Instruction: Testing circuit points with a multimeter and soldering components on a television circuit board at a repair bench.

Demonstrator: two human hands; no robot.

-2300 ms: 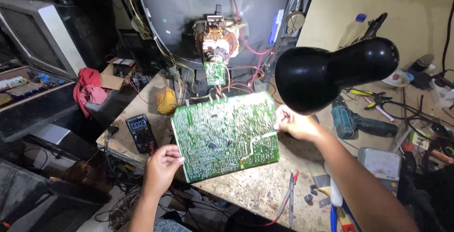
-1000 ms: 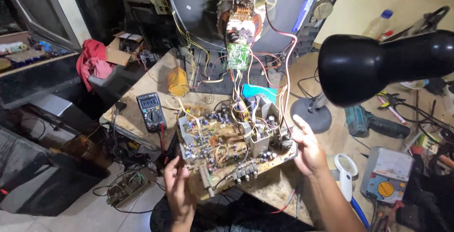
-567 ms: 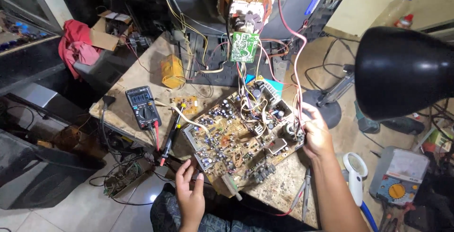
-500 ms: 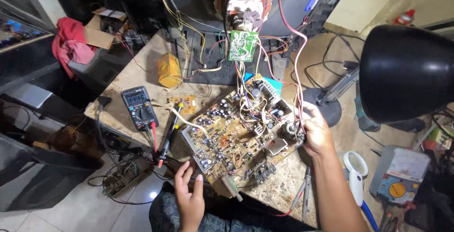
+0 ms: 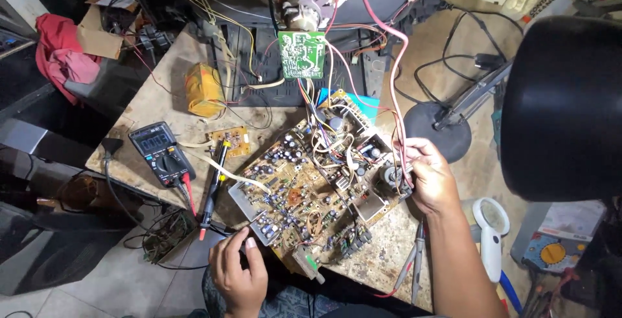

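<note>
Head view: board (image 5: pixel 317 188) stiff, light, fragile; best held by edges. Right hand (image 5: pixel 433 181) grips its right edge; left hand (image 5: pixel 238 274) loosely curled, holding nothing.

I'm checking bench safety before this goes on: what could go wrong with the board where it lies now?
The circuit board juts past the workbench edge near the left hand, so it might tip or slide off. The pink wire and other leads run taut to the tube behind; the right hand, gripping that end, could strain them. The multimeter also sits near the edge, and a snagged lead might drag it off.
</note>
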